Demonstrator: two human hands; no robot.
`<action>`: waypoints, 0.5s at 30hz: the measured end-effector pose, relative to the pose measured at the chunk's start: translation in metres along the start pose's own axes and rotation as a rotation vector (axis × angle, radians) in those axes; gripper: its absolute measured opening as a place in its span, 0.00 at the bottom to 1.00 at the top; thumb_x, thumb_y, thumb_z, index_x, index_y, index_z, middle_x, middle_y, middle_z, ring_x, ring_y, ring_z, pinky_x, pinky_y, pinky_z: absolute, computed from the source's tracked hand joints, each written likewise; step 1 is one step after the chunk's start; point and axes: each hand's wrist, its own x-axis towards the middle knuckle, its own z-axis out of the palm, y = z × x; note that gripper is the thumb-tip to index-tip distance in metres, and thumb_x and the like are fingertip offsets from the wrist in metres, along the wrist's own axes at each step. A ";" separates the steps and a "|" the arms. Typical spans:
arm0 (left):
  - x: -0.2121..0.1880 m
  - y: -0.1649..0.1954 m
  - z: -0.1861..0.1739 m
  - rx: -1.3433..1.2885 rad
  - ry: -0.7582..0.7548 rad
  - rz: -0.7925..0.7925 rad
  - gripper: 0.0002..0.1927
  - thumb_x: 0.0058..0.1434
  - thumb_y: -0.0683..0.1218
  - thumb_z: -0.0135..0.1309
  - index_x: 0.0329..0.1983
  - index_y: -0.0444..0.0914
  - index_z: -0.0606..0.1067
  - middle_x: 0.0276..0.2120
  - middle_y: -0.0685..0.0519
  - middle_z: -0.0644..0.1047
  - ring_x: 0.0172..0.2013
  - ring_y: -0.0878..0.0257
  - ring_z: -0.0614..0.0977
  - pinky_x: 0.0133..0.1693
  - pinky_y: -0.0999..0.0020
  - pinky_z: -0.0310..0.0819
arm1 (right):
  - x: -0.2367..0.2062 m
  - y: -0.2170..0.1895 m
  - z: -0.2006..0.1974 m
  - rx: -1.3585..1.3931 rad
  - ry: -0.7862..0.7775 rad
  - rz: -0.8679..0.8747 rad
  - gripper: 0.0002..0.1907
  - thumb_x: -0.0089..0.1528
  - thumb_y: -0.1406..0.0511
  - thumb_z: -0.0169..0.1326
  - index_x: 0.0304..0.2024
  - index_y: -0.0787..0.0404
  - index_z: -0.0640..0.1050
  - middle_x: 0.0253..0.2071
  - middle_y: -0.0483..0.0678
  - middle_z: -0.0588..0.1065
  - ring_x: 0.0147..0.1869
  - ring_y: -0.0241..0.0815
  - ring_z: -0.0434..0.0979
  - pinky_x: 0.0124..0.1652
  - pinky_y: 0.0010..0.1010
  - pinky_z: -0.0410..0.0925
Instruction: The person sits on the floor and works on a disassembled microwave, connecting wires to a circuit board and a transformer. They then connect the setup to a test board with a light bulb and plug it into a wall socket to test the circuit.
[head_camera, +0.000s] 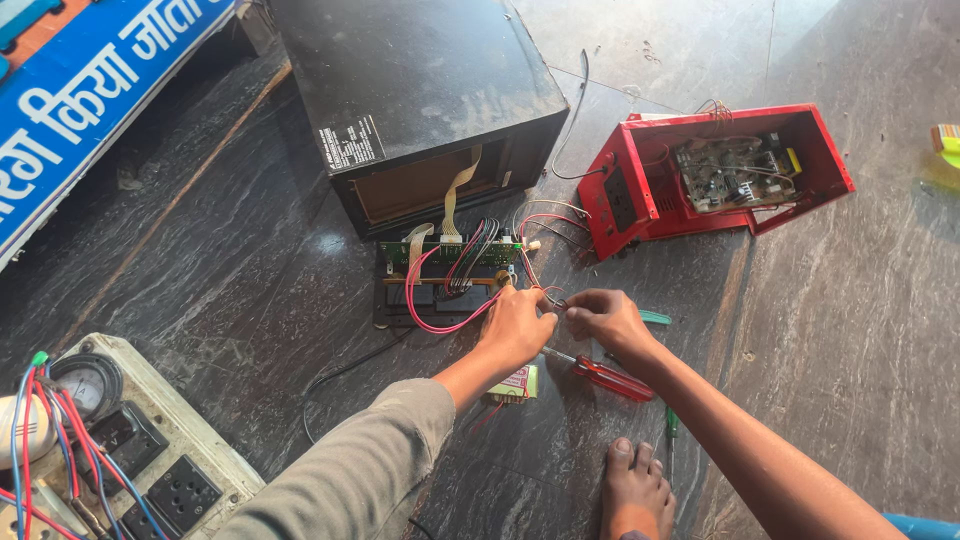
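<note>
- Both arms reach forward; left hand (515, 325) and right hand (605, 315) meet, fingers pinched on thin red wires (440, 300) beside the green circuit board (450, 250) on the floor.
- The open red metal case (640, 195) holds a circuit board.

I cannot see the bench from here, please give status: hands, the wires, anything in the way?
Left hand and right hand pinch thin wires together beside the front panel board. Red-handled screwdriver lies on floor under right wrist. Nothing blocks them.
</note>
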 end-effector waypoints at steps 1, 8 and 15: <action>-0.001 0.002 0.000 0.000 0.007 0.020 0.17 0.57 0.53 0.58 0.43 0.39 0.82 0.48 0.36 0.75 0.52 0.42 0.78 0.54 0.50 0.72 | -0.003 -0.003 -0.001 0.047 -0.002 0.008 0.13 0.62 0.65 0.59 0.45 0.68 0.83 0.32 0.50 0.81 0.34 0.38 0.80 0.38 0.32 0.75; -0.015 0.017 -0.005 -0.127 0.063 0.161 0.17 0.62 0.54 0.56 0.35 0.34 0.81 0.43 0.39 0.77 0.47 0.46 0.80 0.49 0.52 0.72 | -0.016 -0.037 -0.013 0.200 -0.133 -0.034 0.12 0.62 0.66 0.59 0.43 0.70 0.82 0.31 0.48 0.80 0.33 0.35 0.79 0.36 0.28 0.73; -0.010 0.037 -0.022 -0.457 -0.089 0.061 0.14 0.65 0.46 0.51 0.40 0.31 0.80 0.30 0.45 0.82 0.27 0.58 0.85 0.28 0.62 0.82 | -0.022 -0.058 -0.037 0.216 -0.103 -0.086 0.11 0.61 0.66 0.59 0.41 0.69 0.83 0.33 0.47 0.80 0.35 0.34 0.78 0.38 0.27 0.72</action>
